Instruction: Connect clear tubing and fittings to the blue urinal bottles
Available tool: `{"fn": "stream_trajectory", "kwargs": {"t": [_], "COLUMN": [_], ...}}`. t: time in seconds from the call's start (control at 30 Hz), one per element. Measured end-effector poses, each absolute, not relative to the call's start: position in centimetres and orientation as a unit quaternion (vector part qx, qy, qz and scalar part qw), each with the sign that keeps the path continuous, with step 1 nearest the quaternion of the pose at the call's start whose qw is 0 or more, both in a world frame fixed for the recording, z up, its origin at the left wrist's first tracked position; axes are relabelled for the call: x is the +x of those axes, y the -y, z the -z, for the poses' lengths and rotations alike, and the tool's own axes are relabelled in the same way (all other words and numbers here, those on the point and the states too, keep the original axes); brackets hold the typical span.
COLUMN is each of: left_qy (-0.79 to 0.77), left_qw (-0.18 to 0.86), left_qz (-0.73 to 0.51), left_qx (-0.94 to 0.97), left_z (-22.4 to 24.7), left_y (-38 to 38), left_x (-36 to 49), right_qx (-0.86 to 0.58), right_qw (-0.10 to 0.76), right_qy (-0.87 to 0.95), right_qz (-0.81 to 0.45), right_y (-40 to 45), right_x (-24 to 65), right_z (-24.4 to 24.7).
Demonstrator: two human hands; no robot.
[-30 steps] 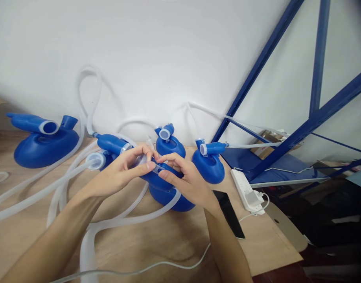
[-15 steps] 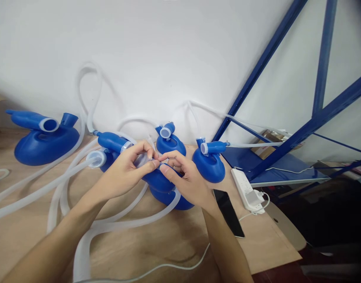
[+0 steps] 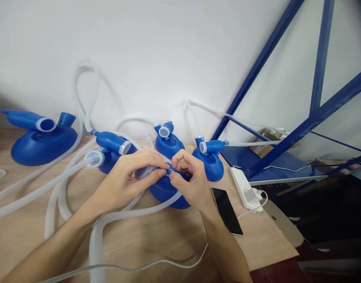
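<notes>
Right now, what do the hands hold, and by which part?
The left hand seems to pinch a small clear plastic piece; fingers hide which part. For the right hand, I cannot tell.

Phone, power strip, blue rack

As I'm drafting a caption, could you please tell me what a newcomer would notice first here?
The left hand and right hand are close together at a blue bottle mid-table. Other blue bottles stand near the wall, and pale hoses trail mainly across the left.

5 blue btls, 2 hands, 1 ph.
</notes>
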State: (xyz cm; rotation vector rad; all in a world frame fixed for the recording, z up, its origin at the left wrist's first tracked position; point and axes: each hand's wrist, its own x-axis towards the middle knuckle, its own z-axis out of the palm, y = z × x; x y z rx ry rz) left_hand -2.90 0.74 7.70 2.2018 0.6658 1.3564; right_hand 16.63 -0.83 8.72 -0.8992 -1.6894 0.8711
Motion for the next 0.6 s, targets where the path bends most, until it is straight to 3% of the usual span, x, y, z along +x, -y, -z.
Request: {"fn": "stream_trajectory", "kwargs": {"t": [0.43, 0.6], "left_qy": [-0.238, -0.25], "left_qw": [0.076, 0.138], "left_qz": [-0.493, -0.384], "left_qx": [0.834, 0.878], "left_z": [-7.3, -8.3], "left_y": [0.0, 0.3], "left_x": [-1.1, -2.7], "right_qx": [-0.368, -0.343], "right_qw": [0.506, 0.501], "right_qy": [0.691, 0.695], "right_qz": [-0.362, -0.387], "right_y": [0.6, 0.0], "right_x": [17.3, 18.1], "right_z": [-8.9, -8.9]}}
